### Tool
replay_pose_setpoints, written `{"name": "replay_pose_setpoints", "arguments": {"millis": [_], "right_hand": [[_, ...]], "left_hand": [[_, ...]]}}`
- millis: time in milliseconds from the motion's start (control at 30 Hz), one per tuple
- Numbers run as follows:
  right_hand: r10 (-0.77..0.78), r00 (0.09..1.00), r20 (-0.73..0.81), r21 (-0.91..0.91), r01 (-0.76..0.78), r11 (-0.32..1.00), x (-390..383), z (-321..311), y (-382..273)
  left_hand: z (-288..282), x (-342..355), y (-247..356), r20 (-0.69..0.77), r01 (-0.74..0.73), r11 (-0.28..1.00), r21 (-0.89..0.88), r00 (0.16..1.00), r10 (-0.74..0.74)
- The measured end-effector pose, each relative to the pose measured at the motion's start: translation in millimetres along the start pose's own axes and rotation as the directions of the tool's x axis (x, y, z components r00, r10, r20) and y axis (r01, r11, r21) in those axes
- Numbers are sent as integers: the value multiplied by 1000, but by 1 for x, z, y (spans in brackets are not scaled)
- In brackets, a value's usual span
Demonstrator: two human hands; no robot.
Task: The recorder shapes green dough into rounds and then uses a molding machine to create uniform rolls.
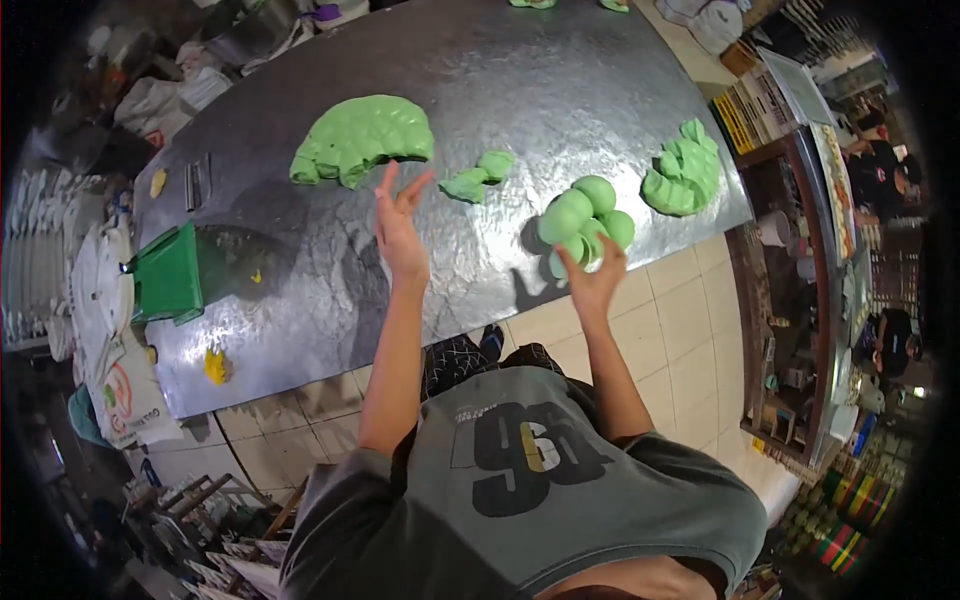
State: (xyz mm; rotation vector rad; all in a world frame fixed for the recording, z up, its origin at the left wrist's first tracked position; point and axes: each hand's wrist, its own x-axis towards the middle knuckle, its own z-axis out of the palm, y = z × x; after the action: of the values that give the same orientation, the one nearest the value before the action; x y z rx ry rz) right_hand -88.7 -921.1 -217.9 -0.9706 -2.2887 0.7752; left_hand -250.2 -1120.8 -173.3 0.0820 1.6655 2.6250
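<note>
My left hand [403, 235] is raised over the metal table with its fingers spread, holding nothing. Just beyond its fingertips lies a big lumpy slab of green dough [365, 135], and a small torn scrap of green dough [478, 178] sits to the right. My right hand [597, 282] has its thumb and fingers curved round a green dough ball [592, 238] at the near side of a cluster. Several smooth round green dough balls [566, 213] touch one another there, partly stacked. Farther right is another folded green dough lump [684, 172].
The dark metal table [290, 240] carries a green plastic container [168, 275], a yellow lump [216, 366] and a metal scraper [198, 184] at left. White sacks [105, 280] line its left end. A wooden shelf unit [800, 270] stands at right. Green pieces lie at the far edge.
</note>
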Motion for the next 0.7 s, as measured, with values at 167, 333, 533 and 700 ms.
{"name": "replay_pose_setpoints", "arguments": {"millis": [167, 333, 533, 700], "right_hand": [[-139, 985, 100, 348, 96, 933, 19, 56, -17], [-78, 947, 311, 77, 57, 995, 33, 190, -59], [6, 936, 353, 204, -83, 975, 81, 194, -90], [-361, 886, 291, 203, 312, 928, 26, 140, -86]], "left_hand": [[-53, 5, -40, -95, 152, 889, 431, 988, -123], [-88, 10, -53, -165, 302, 875, 379, 952, -257], [-147, 76, -48, -245, 138, 732, 667, 969, 41], [-102, 128, -92, -216, 116, 416, 902, 955, 202]]}}
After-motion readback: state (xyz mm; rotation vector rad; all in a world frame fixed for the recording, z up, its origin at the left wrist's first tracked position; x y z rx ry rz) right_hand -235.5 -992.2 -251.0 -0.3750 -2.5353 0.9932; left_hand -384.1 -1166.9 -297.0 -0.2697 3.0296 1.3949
